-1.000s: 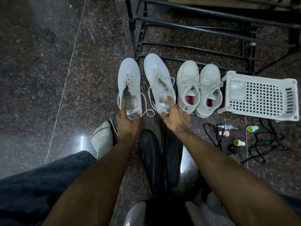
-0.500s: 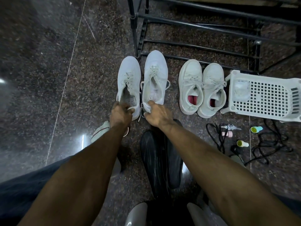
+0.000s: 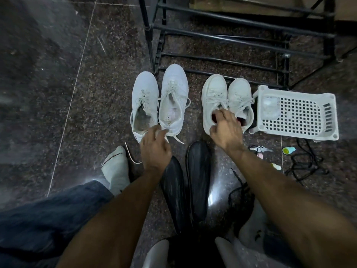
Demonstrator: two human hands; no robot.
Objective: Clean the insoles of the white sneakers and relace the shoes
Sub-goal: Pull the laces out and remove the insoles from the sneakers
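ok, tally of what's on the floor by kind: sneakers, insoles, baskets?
White sneakers: 4
Black insoles: 2
White plastic basket: 1
Total: 7

bare floor (image 3: pixel 58 93) left of sneakers (image 3: pixel 160 101), rack (image 3: pixel 222 37) behind, basket (image 3: pixel 297 111) right

No readable text or labels

Four white sneakers (image 3: pixel 174 97) are counted, two black insoles (image 3: pixel 199 176), one white basket (image 3: pixel 297 113), and two hands (image 3: pixel 154 147).
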